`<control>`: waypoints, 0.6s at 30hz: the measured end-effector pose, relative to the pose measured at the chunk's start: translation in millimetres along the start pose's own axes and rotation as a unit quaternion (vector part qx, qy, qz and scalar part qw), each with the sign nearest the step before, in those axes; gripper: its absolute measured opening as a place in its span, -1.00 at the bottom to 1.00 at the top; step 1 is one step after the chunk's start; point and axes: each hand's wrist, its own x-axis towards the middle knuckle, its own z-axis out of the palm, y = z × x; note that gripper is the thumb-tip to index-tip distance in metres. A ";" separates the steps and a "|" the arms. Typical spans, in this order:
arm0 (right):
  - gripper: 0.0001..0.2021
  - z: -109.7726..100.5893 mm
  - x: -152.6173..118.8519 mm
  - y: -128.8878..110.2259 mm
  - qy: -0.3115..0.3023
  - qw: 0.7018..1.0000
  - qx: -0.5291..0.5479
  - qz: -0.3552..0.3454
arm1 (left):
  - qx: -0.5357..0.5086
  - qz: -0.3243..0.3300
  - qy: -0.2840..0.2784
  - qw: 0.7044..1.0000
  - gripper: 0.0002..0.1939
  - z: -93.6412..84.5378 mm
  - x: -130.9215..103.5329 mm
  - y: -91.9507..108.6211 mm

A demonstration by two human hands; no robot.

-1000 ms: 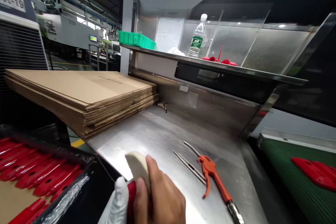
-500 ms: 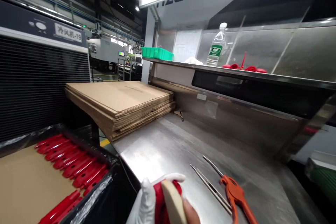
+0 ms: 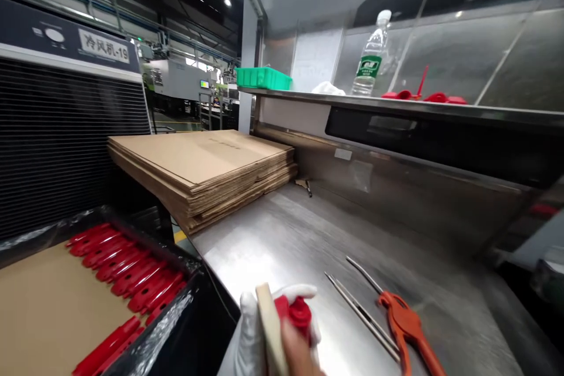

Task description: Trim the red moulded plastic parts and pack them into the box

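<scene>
Red plastic part (image 3: 298, 312) sits at 6 o'clock over the steel table (image 3: 286, 235), clamped in my gloved left hand (image 3: 253, 335); my bare right hand (image 3: 297, 352) pinches a beige pad (image 3: 269, 329) against it. I judge rubbing is underway; next needs steady pressure.

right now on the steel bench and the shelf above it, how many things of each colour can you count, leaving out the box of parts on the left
Red: 2, the part in the hands and the cluster of red pieces on the shelf
Orange: 1, air gun
Green: 1, tray
Brown: 1, cardboard stack
Clear: 1, water bottle
Cream: 1, pad
Total: 7
</scene>
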 end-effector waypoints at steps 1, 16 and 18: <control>-0.62 -3.7 2.4 16.5 0.004 1.000 -0.008 0.007 | 0.003 -0.016 -0.009 1.000 -0.29 6.3 3.0 3.0; -0.34 1.9 -31.1 51.2 0.053 0.958 -0.266 0.092 | -0.033 -0.061 0.046 0.997 -0.50 17.4 59.1 40.0; -0.31 -15.2 -39.9 56.7 0.049 0.934 -0.315 0.161 | -0.049 -0.073 0.029 0.996 -0.44 10.4 65.2 35.1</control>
